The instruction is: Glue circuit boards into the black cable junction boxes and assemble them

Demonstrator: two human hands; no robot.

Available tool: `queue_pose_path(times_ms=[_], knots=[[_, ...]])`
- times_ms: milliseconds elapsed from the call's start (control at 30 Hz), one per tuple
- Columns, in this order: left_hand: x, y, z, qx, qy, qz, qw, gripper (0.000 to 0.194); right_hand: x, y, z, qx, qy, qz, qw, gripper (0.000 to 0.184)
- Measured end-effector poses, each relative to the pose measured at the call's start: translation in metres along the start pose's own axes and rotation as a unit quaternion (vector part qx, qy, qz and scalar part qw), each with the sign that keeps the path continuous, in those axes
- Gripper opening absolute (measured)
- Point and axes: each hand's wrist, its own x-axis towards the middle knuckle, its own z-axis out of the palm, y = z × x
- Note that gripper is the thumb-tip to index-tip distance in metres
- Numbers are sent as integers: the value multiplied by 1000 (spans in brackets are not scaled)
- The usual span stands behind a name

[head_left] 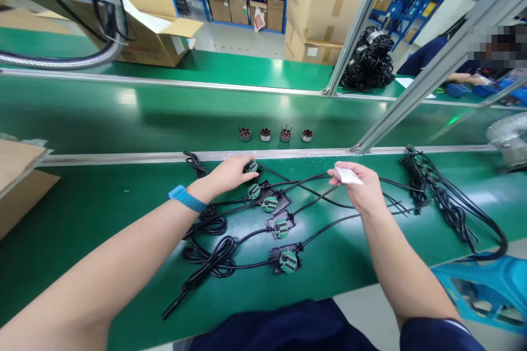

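Observation:
My left hand (228, 177), with a blue wristband, closes thumb and fingers around the black housing of the farthest round green circuit board (253, 166). Several more round circuit boards (281, 228) lie in a slanting row towards me, each on a black plastic housing with black cables running out both sides. My right hand (364, 189) pinches a small flat white packet or folded sheet (349, 176) above the cables; which of the two I cannot tell. Coiled black cables (216, 256) are bundled left of the boards.
Several small copper-wound motor stators (265, 134) stand in a row beyond the metal rail (164, 158). More cables (457, 203) lie at the right. Slanted aluminium posts (395, 101) rise there. An open carton (152, 38) stands behind at left. Another person's hand (463, 78) shows far right.

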Motion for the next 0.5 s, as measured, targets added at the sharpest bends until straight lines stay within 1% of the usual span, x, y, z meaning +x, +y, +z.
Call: queue_pose_path(times_ms=[33, 100, 167, 233, 300, 367, 433, 500], knots=[[0, 3, -1, 15, 3, -2, 1000, 52, 3, 1, 4, 23, 14, 8, 1000, 29], [1, 5, -2, 48, 6, 1, 999, 49, 10, 3, 14, 94, 12, 23, 995, 23], [3, 3, -1, 64, 6, 15, 998, 48, 17, 5, 24, 158, 4, 33, 987, 27], [6, -5, 2, 38, -3, 18, 999, 52, 23, 8, 34, 188, 15, 36, 981, 31], [8, -14, 5, -17, -14, -9, 1000, 62, 27, 11, 43, 187, 22, 39, 981, 34], [8, -23, 8, -64, -12, -34, 997, 76, 31, 14, 51, 166, 12, 46, 985, 33], [4, -29, 8, -83, 3, -29, 996, 83, 34, 15, 59, 140, -4, 55, 989, 30], [0, -32, 7, -84, 12, -14, 996, 85, 39, 15, 67, 135, -16, 63, 989, 26]])
